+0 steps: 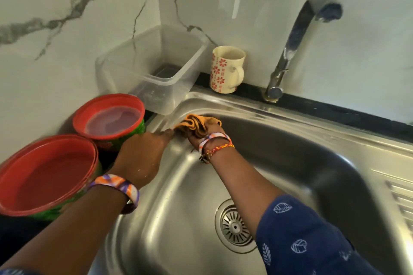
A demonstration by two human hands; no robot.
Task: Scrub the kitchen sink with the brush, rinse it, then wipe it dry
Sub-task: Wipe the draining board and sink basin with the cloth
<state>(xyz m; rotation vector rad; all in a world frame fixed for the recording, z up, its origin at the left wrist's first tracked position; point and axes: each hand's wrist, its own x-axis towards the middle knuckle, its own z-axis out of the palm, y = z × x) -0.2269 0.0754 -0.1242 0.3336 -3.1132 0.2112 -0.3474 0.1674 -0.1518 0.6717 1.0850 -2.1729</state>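
A steel sink (290, 147) fills the right and lower part of the head view, its round drain (234, 226) near the bottom centre. My right hand (204, 135) grips a bunched orange cloth (194, 124) against the sink's far left corner, just under the rim. My left hand (143, 154) rests on the left rim beside it, its fingers reaching toward the cloth. No brush is in view.
A chrome tap (288, 51) rises at the back right. A floral mug (225, 69) and a clear plastic box (154, 67) stand behind the sink. Two red-lidded tubs (109, 118) (47, 174) sit at the left. A ribbed drainboard (400, 198) lies at the right edge.
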